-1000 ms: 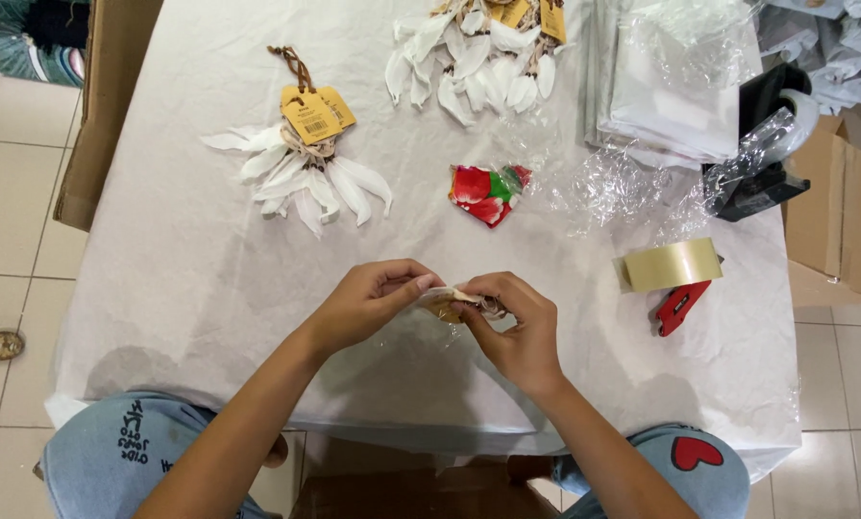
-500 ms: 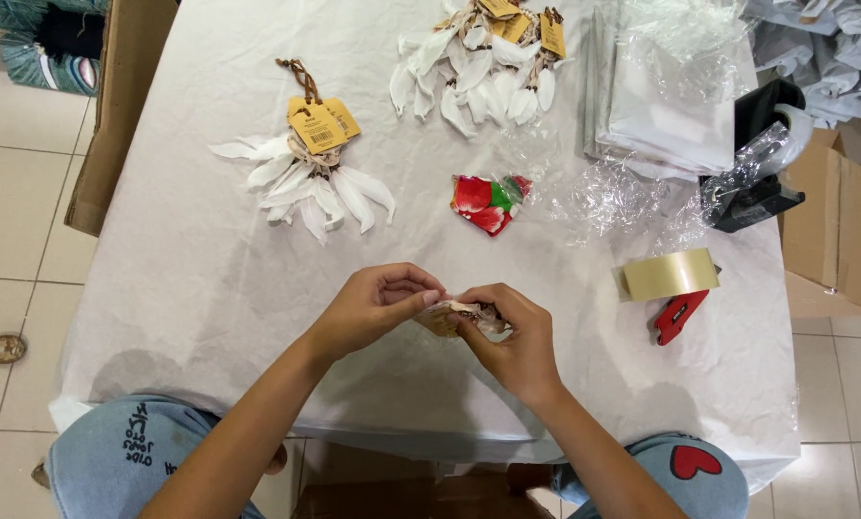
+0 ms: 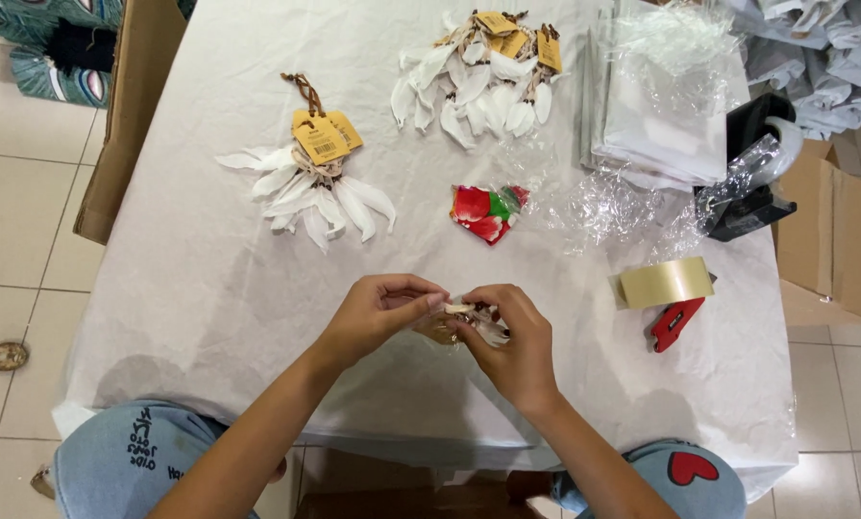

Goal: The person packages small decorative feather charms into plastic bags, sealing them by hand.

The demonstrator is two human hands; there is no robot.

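Note:
My left hand (image 3: pixel 381 312) and my right hand (image 3: pixel 509 338) meet over the near part of the white-covered table (image 3: pixel 190 279). Between their fingertips they pinch a small feather ornament in a clear plastic bag (image 3: pixel 464 322), white and brown, mostly hidden by my fingers. A bunch of white feather ornaments with yellow tags (image 3: pixel 313 178) lies at the left. A larger pile of the same ornaments (image 3: pixel 483 77) lies at the far middle.
A red and green wrapper (image 3: pixel 486 211) lies mid-table. Crumpled clear plastic (image 3: pixel 613 207), a stack of clear bags (image 3: pixel 656 96), a black tape dispenser (image 3: pixel 752 183), a tan tape roll (image 3: pixel 666 282) and a red cutter (image 3: pixel 676 322) sit at the right. Cardboard boxes flank the table.
Both hands stay together on the small bagged ornament; the fingers have shifted only slightly. The view has drifted a little.

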